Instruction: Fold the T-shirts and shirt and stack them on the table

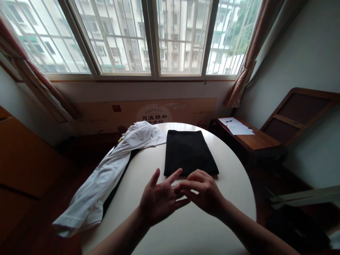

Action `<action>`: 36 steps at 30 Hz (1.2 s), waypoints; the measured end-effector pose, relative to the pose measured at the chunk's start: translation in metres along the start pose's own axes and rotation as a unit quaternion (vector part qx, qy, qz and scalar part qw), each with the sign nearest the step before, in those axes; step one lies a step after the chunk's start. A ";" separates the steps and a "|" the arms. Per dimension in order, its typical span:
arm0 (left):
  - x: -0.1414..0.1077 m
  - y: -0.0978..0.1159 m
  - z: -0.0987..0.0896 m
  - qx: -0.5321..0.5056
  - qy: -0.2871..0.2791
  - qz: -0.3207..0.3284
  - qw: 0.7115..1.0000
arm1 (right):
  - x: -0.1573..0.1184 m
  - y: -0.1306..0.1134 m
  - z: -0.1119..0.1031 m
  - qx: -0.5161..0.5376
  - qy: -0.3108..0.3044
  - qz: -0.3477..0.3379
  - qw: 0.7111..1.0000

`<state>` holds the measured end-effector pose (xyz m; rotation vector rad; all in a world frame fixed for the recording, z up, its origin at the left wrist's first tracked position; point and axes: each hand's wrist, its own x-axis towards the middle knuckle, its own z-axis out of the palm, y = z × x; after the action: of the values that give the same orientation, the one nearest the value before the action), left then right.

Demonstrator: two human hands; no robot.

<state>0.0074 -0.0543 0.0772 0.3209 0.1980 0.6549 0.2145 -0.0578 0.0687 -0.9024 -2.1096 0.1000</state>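
My left hand (160, 200) is palm up above the round white table (186, 230), its fingers spread and nothing lying on the palm. My right hand (203, 191) reaches in from the right, its fingertips touching the fingers of my left hand. Its fingers are bent together around a finger of the left hand. Just beyond both hands a folded black cloth (188, 152) lies flat on the table. White clothing (106, 177) is heaped along the table's left edge and hangs over it, with dark fabric (119, 184) partly showing beneath.
Papers (236, 126) lie on a wooden desk (257, 141) at the right, beside a tilted wooden chair back (300, 109). Behind the table, a printed panel (106, 115) stands below barred windows. An orange-brown cabinet (23, 156) is at the left.
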 end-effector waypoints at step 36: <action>0.014 0.000 -0.030 -0.016 0.060 -0.009 0.998 | -0.067 -0.061 -0.066 0.613 0.206 0.560 0.518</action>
<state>0.0101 -0.0386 0.0483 0.2483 0.3041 0.6599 0.2542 -0.1609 0.0900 -0.9617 -0.2905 1.6107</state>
